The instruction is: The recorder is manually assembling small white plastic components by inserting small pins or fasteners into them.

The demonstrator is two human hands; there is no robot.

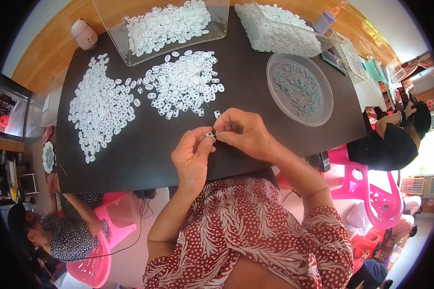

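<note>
Through the head view I have the left hand (194,151) with thumb and forefinger pinched on a small white plastic piece (210,135), rounded and pierced. The right hand (243,132) meets it there, thumb and forefinger drawn tightly together beside the piece, the other fingers curled; whether something tiny sits between those tips I cannot tell. The piece is above the near half of the desk (144,168), whose dark brown top looks smooth and matte.

Just beyond the right fingertips, a loose white piece (217,114) lies flat. Farther out I see a heaped middle pile (184,84) of the same glossy, pill-shaped plastic, and left of it a longer, tapering left pile (101,106), with a few strays between them. On the right, a round, shallow dish (321,113) of translucent plastic holds slender grey-green bits (299,89), scattered in a rough ring.

Along the far edge, a clear rectangular bin (115,36) carries a mound of white pieces; to its right stands a second crammed heap (277,33). Outermost, I make out a rounded, pale pink jar (84,34) on the left and a dark, flat phone (334,61) on the right.
</note>
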